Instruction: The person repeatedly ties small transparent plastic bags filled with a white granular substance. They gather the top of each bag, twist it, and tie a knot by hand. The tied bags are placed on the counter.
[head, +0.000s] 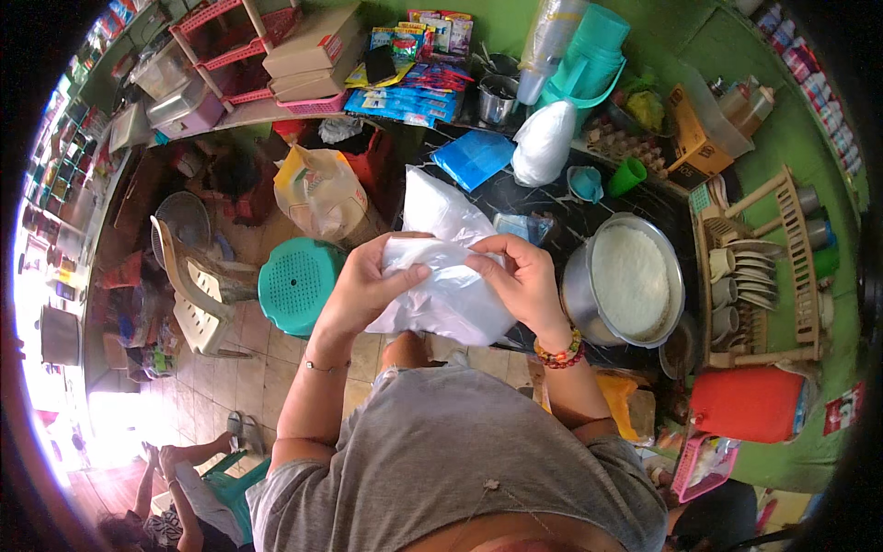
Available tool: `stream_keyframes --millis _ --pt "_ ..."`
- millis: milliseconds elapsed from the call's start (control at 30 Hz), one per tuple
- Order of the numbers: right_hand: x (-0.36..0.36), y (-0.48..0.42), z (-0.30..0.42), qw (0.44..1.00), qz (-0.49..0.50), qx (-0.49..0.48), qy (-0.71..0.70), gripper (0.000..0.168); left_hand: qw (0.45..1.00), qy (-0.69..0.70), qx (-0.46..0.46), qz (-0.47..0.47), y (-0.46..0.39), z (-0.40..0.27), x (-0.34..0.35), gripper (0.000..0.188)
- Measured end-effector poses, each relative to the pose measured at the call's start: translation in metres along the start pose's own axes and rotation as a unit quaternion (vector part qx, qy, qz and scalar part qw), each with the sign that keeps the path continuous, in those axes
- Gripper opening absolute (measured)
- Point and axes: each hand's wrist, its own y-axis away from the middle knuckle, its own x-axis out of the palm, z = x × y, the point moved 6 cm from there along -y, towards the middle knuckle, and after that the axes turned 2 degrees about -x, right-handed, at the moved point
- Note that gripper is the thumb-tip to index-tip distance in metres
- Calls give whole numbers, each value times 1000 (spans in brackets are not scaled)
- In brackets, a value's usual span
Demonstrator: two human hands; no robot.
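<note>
My left hand and my right hand pinch the upper part of a white plastic bag between thumbs and fingers, in front of my body. Behind it, another white plastic bag or a further part of it lies at the counter's edge; I cannot tell which. A blue plastic packet and a bulging white plastic bag rest on the black marbled counter. To the right of my right hand stands a large metal pot filled with a white grainy food, perhaps rice.
A green plastic stool, a yellowish sack and a white plastic chair stand at left. A dish rack with plates is at right, near a green cup. Another person sits at lower left.
</note>
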Motion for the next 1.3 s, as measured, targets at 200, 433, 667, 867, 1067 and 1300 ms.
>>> stream_keyframes --millis 200,433,667,867,1067,1300 --pt "20 -6 17 996 -17 -69 44 14 998 -16 40 -34 -8 16 3 15" --pt "35 -10 3 998 -44 -23 49 16 988 -64 137 -30 -17 9 -11 15" --pt "50 -29 11 995 -55 -18 84 22 999 -9 23 36 -28 5 -26 17" --pt "69 -45 8 988 -57 -21 145 21 993 117 4 11 -45 16 -46 17" --pt "81 -54 -2 988 -104 7 116 19 989 138 -36 43 -58 12 -57 14" --pt "93 -55 -14 976 -127 22 173 24 962 233 -59 126 -66 27 -68 11"
